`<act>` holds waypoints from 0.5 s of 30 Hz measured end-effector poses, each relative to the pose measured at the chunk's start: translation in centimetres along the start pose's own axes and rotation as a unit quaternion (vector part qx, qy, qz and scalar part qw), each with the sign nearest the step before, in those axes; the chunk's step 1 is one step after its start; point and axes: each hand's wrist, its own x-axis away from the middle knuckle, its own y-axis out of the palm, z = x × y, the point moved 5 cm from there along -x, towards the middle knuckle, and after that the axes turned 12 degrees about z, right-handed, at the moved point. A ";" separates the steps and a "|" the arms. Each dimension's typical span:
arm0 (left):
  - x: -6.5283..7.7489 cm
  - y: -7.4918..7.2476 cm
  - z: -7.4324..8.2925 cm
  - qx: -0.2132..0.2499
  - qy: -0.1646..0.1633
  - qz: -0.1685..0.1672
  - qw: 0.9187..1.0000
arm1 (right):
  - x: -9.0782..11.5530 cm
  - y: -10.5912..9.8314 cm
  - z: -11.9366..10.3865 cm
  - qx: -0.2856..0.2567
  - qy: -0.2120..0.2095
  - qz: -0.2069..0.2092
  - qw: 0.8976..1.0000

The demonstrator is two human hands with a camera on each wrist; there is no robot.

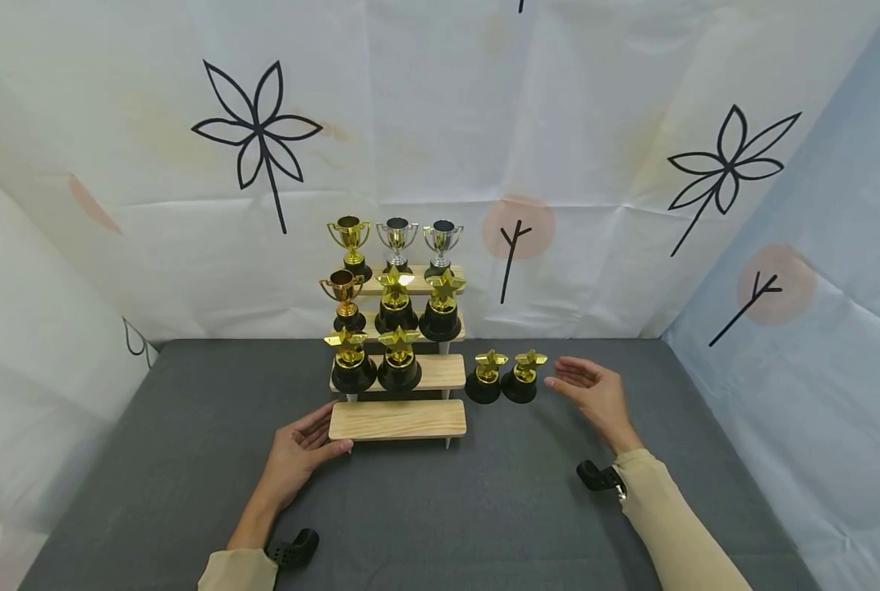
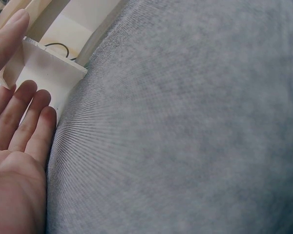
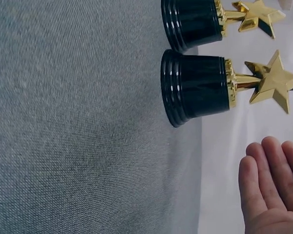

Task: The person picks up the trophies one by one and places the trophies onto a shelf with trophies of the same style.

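Note:
A wooden stepped display stand (image 1: 398,420) carries several small trophies, its lowest step bare. At the left end of that step is my left hand (image 1: 295,455), thumb by the front edge. Its fingers (image 2: 28,117) extend beside the stand's white side support (image 2: 51,66); whether they touch it I cannot tell. My right hand (image 1: 595,402) hovers with extended fingers, just right of a gold star trophy (image 1: 520,387) on a black base. A matching star trophy (image 1: 483,387) stands to its left. In the right wrist view, a small gap separates the fingers (image 3: 268,180) from the nearer trophy (image 3: 202,87).
On the top step are a gold cup (image 1: 350,235) and two silver cups (image 1: 397,236). Below come a bronze-coloured cup (image 1: 342,287) and star trophies (image 1: 441,318), with two more star trophies (image 1: 399,373) on the third step. A patterned white cloth (image 1: 425,107) hangs behind the grey table (image 1: 440,517).

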 end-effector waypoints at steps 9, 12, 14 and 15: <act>0.0 0.0 0.1 -0.001 0.000 -0.003 1.000 | -0.9 0.5 -0.2 -0.007 -0.006 -0.038 0.999; 0.1 0.0 0.1 0.001 -0.003 -0.006 1.000 | -1.3 0.7 -0.3 -0.013 -0.012 -0.047 0.999; 0.1 0.0 0.1 0.002 -0.005 -0.007 1.000 | -1.5 0.9 -0.3 -0.022 -0.009 -0.053 0.998; 0.1 0.0 0.2 0.002 -0.005 -0.008 1.000 | -1.6 1.0 -0.3 -0.026 -0.007 -0.055 0.998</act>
